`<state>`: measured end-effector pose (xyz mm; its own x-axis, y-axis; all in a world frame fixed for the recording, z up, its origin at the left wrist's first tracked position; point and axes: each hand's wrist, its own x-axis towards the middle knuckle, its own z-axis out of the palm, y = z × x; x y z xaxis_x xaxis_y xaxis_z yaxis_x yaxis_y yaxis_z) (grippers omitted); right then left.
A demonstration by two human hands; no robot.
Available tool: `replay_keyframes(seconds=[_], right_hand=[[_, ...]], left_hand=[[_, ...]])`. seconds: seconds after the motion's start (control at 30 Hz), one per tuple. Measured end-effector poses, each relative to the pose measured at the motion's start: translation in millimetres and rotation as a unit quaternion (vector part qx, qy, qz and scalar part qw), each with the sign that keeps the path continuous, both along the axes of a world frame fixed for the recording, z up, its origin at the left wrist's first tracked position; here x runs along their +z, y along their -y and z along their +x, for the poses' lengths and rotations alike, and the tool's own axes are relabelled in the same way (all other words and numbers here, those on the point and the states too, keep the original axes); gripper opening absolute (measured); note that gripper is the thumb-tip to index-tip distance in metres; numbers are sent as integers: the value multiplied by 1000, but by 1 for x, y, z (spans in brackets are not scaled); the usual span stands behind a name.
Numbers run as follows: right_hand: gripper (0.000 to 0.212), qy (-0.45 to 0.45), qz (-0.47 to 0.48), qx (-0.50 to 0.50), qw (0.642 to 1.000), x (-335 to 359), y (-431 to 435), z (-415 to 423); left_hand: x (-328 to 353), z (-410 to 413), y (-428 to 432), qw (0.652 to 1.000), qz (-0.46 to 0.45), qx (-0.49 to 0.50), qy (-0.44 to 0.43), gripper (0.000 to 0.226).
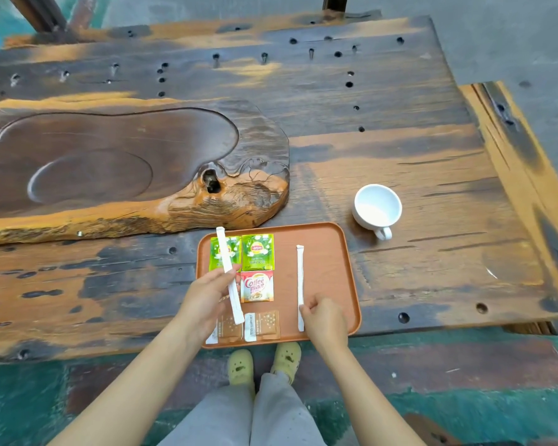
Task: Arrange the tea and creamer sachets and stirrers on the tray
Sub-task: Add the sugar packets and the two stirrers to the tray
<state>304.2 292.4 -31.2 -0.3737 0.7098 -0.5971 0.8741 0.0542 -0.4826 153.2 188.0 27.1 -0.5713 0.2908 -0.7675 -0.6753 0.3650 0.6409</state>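
Note:
An orange-brown tray [322, 239] lies at the table's near edge. On it are two green tea sachets [257, 251], a red-and-white creamer sachet [257, 286] below them, and two brown sachets [269, 325] along the near rim. My left hand [207, 300] holds a white wrapped stirrer [226, 262] above the tray's left side, slanting over the left tea sachet. A second wrapped stirrer [300, 275] lies upright on the tray's right half. My right hand [324, 320] pinches its near end.
A white cup [377, 209] lies tipped on the table beyond the tray's right corner. A large carved wooden tea board [126, 169] fills the left of the table. My feet in yellow clogs [261, 365] stand below the table edge.

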Motion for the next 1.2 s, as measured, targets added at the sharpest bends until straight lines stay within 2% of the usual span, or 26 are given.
replay_keyframes(seconds=[0.2, 0.43, 0.6, 0.63, 0.7, 0.77, 0.83, 0.97, 1.1, 1.17, 1.2], right_hand=[[33, 7, -21, 25, 999, 0, 0, -1], [21, 39, 30, 74, 996, 0, -5, -5], [22, 44, 48, 85, 994, 3, -5, -3], [23, 24, 45, 78, 996, 6, -5, -3], [23, -72, -11, 57, 996, 18, -4, -5], [15, -181, -120, 39, 975, 34, -1, -9], [14, -237, -179, 26, 955, 43, 2, -10], [19, -259, -187, -39, 947, 40, -4, -2], [18, -246, -164, -69, 953, 35, -8, 6], [16, -231, -124, -99, 960, 30, -14, 10], [14, -211, -97, -114, 966, 27, -18, 12]], left_hand=[[1, 2, -1, 999, -4, -43, -7, 18], [-3, 6, -6, 996, 2, -86, -6, 17], [-7, 10, -11, 995, 3, -105, 0, 16], [-7, 12, -13, 994, 10, -106, 6, 15], [-6, 16, -17, 993, 30, -109, 23, 13], [-7, 21, -23, 992, 47, -107, 39, 17], [-7, 27, -30, 992, 57, -104, 50, 17], [-10, 34, -37, 991, 63, -103, 51, 12], [-13, 34, -40, 993, 53, -95, 38, 18], [-15, 28, -38, 997, 34, -71, 0, 22], [-18, 23, -34, 996, 5, -72, -47, 26]])
